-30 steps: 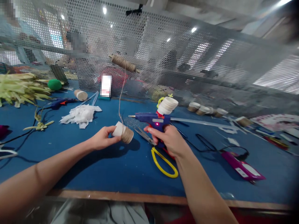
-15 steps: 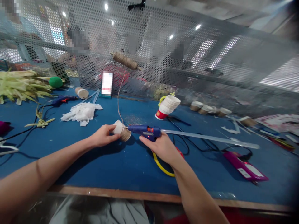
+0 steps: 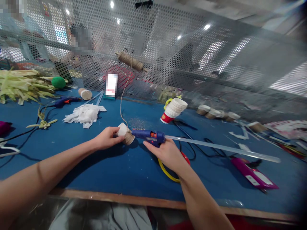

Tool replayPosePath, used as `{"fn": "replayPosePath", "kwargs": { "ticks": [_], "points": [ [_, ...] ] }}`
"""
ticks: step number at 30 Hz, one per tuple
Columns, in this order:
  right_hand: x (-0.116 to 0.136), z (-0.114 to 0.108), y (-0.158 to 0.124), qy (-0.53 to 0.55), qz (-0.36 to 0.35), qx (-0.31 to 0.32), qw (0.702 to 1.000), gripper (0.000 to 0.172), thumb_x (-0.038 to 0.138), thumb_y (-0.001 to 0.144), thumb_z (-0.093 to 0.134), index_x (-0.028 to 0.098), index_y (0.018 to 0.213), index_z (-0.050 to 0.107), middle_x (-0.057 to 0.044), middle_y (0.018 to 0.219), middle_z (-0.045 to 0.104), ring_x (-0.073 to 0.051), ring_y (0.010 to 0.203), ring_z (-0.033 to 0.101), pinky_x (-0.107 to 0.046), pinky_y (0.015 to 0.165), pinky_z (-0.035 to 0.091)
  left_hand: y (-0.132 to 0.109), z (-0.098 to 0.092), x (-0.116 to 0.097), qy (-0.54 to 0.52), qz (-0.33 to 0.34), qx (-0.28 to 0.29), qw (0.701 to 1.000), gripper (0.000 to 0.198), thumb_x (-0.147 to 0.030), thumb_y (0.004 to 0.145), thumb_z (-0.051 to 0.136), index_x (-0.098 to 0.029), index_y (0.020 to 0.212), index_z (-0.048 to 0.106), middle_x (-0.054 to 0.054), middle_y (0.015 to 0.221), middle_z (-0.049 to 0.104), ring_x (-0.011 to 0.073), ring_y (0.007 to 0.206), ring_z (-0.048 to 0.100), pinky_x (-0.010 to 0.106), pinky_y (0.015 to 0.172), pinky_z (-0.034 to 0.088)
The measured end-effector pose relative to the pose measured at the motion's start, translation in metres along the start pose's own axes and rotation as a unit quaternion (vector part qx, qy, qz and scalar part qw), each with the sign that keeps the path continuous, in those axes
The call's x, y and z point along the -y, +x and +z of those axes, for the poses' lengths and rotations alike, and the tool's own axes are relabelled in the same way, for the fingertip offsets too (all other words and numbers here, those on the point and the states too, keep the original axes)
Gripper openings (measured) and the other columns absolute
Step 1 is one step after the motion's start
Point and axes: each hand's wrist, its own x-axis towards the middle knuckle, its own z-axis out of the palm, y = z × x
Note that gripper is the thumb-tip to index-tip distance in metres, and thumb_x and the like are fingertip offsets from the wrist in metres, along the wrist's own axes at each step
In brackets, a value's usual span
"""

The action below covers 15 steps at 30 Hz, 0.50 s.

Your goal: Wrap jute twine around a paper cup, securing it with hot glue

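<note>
My left hand (image 3: 109, 138) grips a small white paper cup (image 3: 123, 129) lying tilted, its lower part wrapped in brown twine (image 3: 129, 138). From the cup a strand of twine (image 3: 121, 102) runs up to a spool (image 3: 130, 60) on the mesh panel. My right hand (image 3: 169, 153) is closed around a blue hot glue gun (image 3: 148, 135), whose nozzle meets the twine-wrapped cup. A long clear glue stick (image 3: 223, 148) sticks out of the gun's back. Part of the gun's handle is hidden by my fingers.
Stacked paper cups (image 3: 174, 110) stand behind my right hand. White lace (image 3: 84, 114), a second glue gun (image 3: 66, 101) and corn husks (image 3: 21, 84) lie left. Several twine-wrapped cups (image 3: 212, 113) line the back right. A purple power strip (image 3: 254, 174) and cables lie right; a mesh panel (image 3: 155, 38) closes the back.
The view has shifted slightly. The glue stick's far end has swung a little lower and to the right. Both hands keep their hold, with the nozzle still at the cup.
</note>
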Motion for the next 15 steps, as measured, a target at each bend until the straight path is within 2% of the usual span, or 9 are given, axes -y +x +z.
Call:
{"fn": "replayPosePath", "kwargs": {
  "ticks": [4, 9, 15],
  "points": [
    [0.0048, 0.0000, -0.0013, 0.014, 0.001, 0.003, 1.000, 0.018, 0.031, 0.071, 0.054, 0.017, 0.079, 0.064, -0.004, 0.076, 0.067, -0.021, 0.071, 0.060, -0.033, 0.068, 0.047, 0.0000, 0.0002, -0.0012, 0.031, 0.011, 0.004, 0.999, 0.032, -0.034, 0.074, 0.050, -0.008, 0.090, 0.060, 0.005, 0.079, 0.063, 0.0169, 0.073, 0.054, 0.026, 0.068, 0.042],
    [0.0075, -0.0011, -0.0022, -0.010, 0.015, -0.003, 1.000, 0.017, 0.031, 0.070, 0.054, 0.017, 0.071, 0.063, -0.004, 0.068, 0.066, -0.021, 0.066, 0.059, -0.033, 0.064, 0.046, -0.0003, 0.0000, -0.0005, 0.032, 0.011, -0.001, 0.999, 0.031, -0.035, 0.073, 0.051, -0.009, 0.088, 0.060, 0.004, 0.075, 0.062, 0.0166, 0.071, 0.053, 0.026, 0.067, 0.042],
    [0.0059, -0.0007, -0.0023, 0.016, -0.002, 0.012, 1.000, 0.019, 0.031, 0.072, 0.054, 0.018, 0.080, 0.064, -0.003, 0.078, 0.067, -0.021, 0.073, 0.060, -0.031, 0.069, 0.047, -0.0011, -0.0001, -0.0009, 0.037, 0.018, 0.000, 0.999, 0.031, -0.036, 0.073, 0.051, -0.009, 0.086, 0.060, 0.003, 0.073, 0.060, 0.0156, 0.068, 0.052, 0.025, 0.065, 0.042]
  ]
}}
